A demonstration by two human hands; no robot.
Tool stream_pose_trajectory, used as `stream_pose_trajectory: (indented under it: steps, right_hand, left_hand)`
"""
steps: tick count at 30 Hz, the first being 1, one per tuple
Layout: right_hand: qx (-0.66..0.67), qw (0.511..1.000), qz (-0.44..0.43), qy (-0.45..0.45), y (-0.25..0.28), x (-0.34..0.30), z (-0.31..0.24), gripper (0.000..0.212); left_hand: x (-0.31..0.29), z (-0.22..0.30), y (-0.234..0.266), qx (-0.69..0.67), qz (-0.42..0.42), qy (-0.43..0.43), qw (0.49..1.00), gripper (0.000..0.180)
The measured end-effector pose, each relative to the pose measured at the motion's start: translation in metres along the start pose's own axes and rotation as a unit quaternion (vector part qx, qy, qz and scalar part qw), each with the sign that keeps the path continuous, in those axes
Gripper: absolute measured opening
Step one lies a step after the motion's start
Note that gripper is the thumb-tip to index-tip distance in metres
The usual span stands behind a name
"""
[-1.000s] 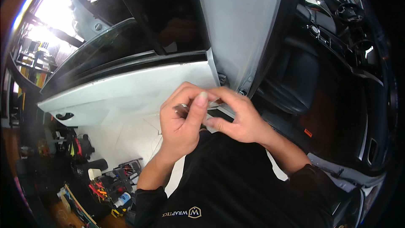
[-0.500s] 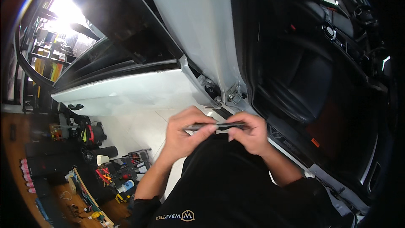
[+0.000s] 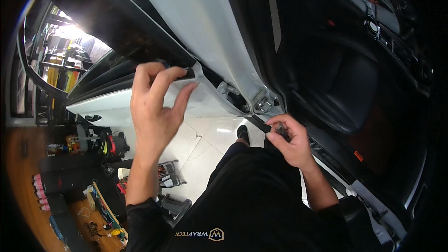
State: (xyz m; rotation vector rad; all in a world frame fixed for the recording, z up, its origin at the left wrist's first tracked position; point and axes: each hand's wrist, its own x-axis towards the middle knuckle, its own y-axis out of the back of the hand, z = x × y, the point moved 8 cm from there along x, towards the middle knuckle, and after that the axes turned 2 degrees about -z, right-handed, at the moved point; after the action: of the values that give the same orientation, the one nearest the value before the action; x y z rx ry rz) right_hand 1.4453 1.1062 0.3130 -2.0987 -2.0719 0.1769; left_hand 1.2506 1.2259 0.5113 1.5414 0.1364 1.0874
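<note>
My left hand (image 3: 156, 105) is raised at the white car door (image 3: 116, 105). Its thumb and index finger are apart, and the index fingertip meets the end of the black window trim (image 3: 189, 73) at the door's corner. The other fingers curl by the window's lower edge, partly hidden. In front of my body, beside the door sill, my right hand (image 3: 295, 147) is closed around a small dark object (image 3: 282, 131) pinched between thumb and fingers. The fingers cover much of it, so its kind cannot be made out.
The white door pillar (image 3: 200, 18) with its metal latch (image 3: 265, 105) stands ahead. A black car seat (image 3: 331, 88) is inside on the right. Tools and a dark bag (image 3: 114, 144) lie on the floor at left, near a wooden surface (image 3: 23, 158) with pink-capped bottles (image 3: 39, 191).
Both hands held a thin dark piece together before. My left hand has let go and moved up to the window trim; my right hand has shifted slightly right, with a dark object in it.
</note>
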Motion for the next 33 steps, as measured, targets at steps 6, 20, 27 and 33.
stream_pose_trajectory:
  steps: [6,20,27,33]
  right_hand:
    - [-0.032,0.996,-0.032,0.070,-0.070,0.054,-0.031,0.046]
    - [-0.082,0.981,0.039,0.172,-0.097,0.087,-0.051,0.053]
    - [-0.114,0.979,0.068,0.153,-0.104,0.083,-0.040,0.050]
    - [-0.156,0.972,0.125,0.124,-0.106,0.078,-0.042,0.042]
  left_hand:
    - [-0.006,-0.031,-0.005,0.020,0.047,-0.042,0.998,0.035]
    - [-0.097,-0.221,0.080,0.155,0.170,0.120,0.966,0.037]
    - [-0.129,-0.320,0.116,0.167,0.110,0.130,0.971,0.055]
    - [-0.106,-0.339,0.113,0.166,-0.013,0.022,0.986,0.066]
